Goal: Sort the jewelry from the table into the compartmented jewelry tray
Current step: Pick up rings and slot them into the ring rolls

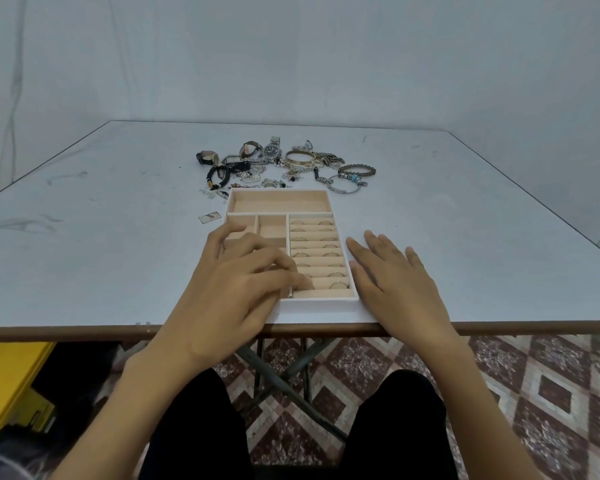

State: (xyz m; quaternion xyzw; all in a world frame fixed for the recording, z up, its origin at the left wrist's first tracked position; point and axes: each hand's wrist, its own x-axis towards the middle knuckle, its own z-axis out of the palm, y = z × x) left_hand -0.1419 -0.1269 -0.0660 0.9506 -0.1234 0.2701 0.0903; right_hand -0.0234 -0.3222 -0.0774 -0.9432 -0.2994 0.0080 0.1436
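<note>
A white jewelry tray [321, 301] with beige lining sits at the table's near edge. Its right side holds ring rolls with several rings [338, 285] pushed in. The long back compartment [279, 204] and the small left compartments that show are bare. My left hand [236, 282] lies over the tray's lower left, fingers bent, fingertips on the nearest ring rolls; whether they pinch a ring is hidden. My right hand [395, 282] rests flat on the table against the tray's right wall. A jewelry pile [284, 166] lies behind the tray.
The pile has a silver watch [272, 150], a gold bangle [300, 156], a beaded bracelet [356, 170], a silver bangle [343, 188] and a black cord bracelet [219, 176]. A small flat tag [209, 217] lies left of the tray. A yellow box [7, 382] stands under the table.
</note>
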